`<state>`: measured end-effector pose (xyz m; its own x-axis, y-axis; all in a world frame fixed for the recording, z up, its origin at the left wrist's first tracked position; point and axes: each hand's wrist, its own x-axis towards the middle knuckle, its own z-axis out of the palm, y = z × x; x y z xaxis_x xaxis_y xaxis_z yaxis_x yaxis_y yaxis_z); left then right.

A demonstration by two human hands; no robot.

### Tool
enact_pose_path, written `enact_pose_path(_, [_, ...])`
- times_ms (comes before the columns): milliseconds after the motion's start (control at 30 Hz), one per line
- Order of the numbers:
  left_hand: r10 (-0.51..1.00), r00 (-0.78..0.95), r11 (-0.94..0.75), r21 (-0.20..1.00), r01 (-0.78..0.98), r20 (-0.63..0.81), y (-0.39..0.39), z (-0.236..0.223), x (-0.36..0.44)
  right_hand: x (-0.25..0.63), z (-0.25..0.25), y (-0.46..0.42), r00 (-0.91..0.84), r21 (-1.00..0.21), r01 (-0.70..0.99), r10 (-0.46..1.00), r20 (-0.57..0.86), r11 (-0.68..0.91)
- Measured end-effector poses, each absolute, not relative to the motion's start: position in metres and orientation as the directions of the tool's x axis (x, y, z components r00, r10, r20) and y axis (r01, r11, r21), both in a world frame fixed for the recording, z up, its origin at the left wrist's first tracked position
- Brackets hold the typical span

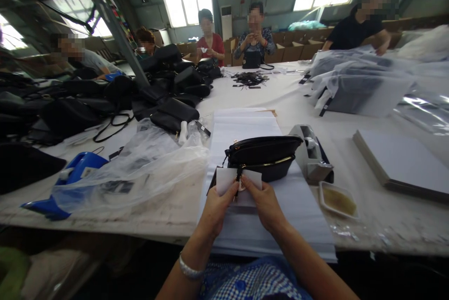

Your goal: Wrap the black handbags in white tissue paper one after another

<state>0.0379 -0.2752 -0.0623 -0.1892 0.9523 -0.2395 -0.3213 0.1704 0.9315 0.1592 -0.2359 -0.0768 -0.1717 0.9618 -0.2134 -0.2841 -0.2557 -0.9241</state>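
A black handbag (263, 155) with gold zips rests on a stack of white paper sheets (242, 127) in front of me. At its near left end, my left hand (219, 204) pinches a small piece of white paper (226, 179). My right hand (264, 199) grips the same piece from the other side, thumbs close together. Between the thumbs, a black strap end with gold-coloured metal (241, 180) lies against the paper. Fingers under the paper are hidden.
Right of the bag stand a grey tape dispenser (308, 150), a shallow dish (337, 199) and a stack of boards (403, 164). Leftward lie clear plastic (150, 164), a blue tape dispenser (75, 176) and piled black bags (175, 113). Several people work around the table.
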Motion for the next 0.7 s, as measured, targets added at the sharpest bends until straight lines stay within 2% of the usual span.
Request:
enact_pose_path(133, [0.939, -0.267, 0.146, 0.953, -0.265, -0.218, -0.278, -0.066, 0.04, 0.169, -0.078, -0.239, -0.164, -0.976, -0.126, 0.974, -0.156, -0.177])
enact_pose_path(267, [0.94, -0.266, 0.157, 0.963, -0.22, -0.214, -0.278, -0.065, 0.035, 0.184, -0.084, -0.244, -0.295, -0.925, -0.265, 0.936, -0.191, -0.272])
enact_pose_path(367, [0.941, -0.276, 0.155, 0.974, -0.166, -0.197, -0.278, -0.063, 0.033, 0.187, -0.092, -0.245, -0.331, -0.892, -0.323, 0.921, -0.206, -0.316])
enact_pose_path(567, [0.951, -0.279, 0.126, 0.992, -0.029, -0.129, -0.281, -0.067, 0.031, 0.171, -0.094, -0.241, -0.263, -0.966, -0.202, 0.959, -0.108, -0.164])
enact_pose_path(700, [0.954, -0.299, 0.057, 0.993, 0.106, -0.023, -0.285, -0.062, 0.034, 0.158, -0.092, -0.241, -0.158, -0.99, -0.117, 0.986, -0.06, -0.079])
